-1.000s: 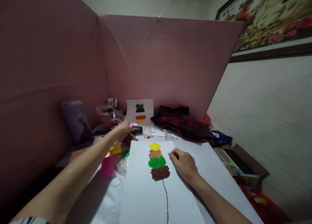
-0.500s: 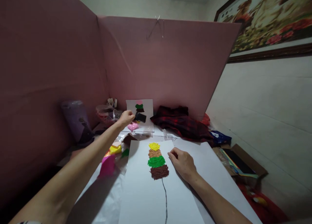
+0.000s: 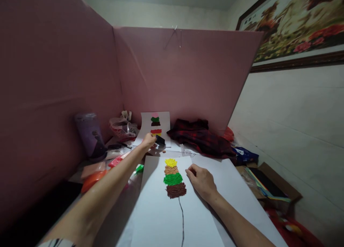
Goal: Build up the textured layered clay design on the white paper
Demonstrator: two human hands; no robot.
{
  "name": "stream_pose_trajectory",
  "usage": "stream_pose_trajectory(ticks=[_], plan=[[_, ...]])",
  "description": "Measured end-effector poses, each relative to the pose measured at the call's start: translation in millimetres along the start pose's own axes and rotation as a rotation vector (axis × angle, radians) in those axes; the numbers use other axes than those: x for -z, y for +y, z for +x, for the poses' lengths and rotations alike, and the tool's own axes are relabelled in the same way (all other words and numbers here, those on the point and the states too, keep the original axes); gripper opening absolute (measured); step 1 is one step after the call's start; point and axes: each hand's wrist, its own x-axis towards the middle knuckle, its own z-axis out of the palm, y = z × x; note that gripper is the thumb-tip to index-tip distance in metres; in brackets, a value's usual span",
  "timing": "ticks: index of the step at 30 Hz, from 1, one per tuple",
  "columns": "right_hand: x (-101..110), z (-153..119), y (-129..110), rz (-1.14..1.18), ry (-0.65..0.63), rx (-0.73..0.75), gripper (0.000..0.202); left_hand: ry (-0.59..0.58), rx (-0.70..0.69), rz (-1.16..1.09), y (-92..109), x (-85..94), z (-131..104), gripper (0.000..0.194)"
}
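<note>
Stretched forward over the far side of the table, my left hand [image 3: 148, 141] pinches a small black packet [image 3: 160, 141] that looks like bagged clay. Behind it lies a white sheet with a colored layered picture [image 3: 155, 119], partly covered by the hand. My right hand [image 3: 202, 181] rests curled on the right edge of the near white paper [image 3: 156, 218], thumb and finger together; anything inside is hidden. This paper bears yellow, tan, green and brown textured clay patches [image 3: 173, 179], with a thin dark line [image 3: 182, 218] running down from the brown one.
Left of the paper lie colored packets, including an orange one [image 3: 92, 180] and a green one [image 3: 139, 169]. Farther back stand a purple cylindrical container [image 3: 90, 136] and a pink basket [image 3: 119, 128]. A dark plaid cloth [image 3: 201, 136] lies behind; a cardboard box [image 3: 281, 182] sits at right.
My left hand has moved slightly right and nearer with the black packet. The pink packet by that hand no longer shows there. My right hand stays in place.
</note>
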Motion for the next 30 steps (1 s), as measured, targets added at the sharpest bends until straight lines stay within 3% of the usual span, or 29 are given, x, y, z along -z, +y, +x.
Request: stream_pose_trajectory(ticks=[4,8,10,11,14,16,18,20,23,26,30], plan=[[-0.7,-0.8,0.5,0.029,0.009,0.009,0.020,0.101,0.109,0.008,-15.1,34.0,-10.5,0.034],[-1.5,-1.4,0.1,0.107,0.076,0.023,0.021,0.169,-0.007,0.050,-5.7,46.3,-31.3,0.027],[-2.5,-0.8,-0.4,0.256,0.178,0.051,0.021,0.114,-0.121,0.065,6.3,39.3,-50.2,0.019],[-3.1,-0.6,-0.6,0.361,0.212,0.075,0.032,0.070,-0.182,0.074,13.1,32.6,-62.1,0.019],[-4.6,-1.1,-1.5,0.651,0.144,0.162,0.069,-0.081,-0.362,0.118,33.9,6.7,-103.0,0.018],[-4.4,-3.1,-2.8,0.732,0.019,0.232,0.061,-0.163,-0.446,0.165,45.4,-7.5,-125.4,0.018],[-2.7,-5.9,-5.1,0.726,-0.063,0.291,0.035,-0.220,-0.488,0.226,53.2,-11.2,-133.7,0.016],[0.0,-8.6,-8.1,0.698,-0.076,0.311,0.017,-0.207,-0.474,0.303,55.2,-0.4,-123.2,0.015],[3.1,-10.6,-11.9,0.658,-0.015,0.304,0.015,0.001,-0.338,0.460,43.5,38.4,-81.4,0.024],[2.6,-10.1,-11.9,0.590,0.025,0.303,0.015,0.190,-0.134,0.609,14.7,81.2,-37.5,0.029],[-1.4,-8.1,-7.2,0.512,0.031,0.295,0.015,0.219,0.054,0.719,-28.9,108.4,-4.5,0.034]])
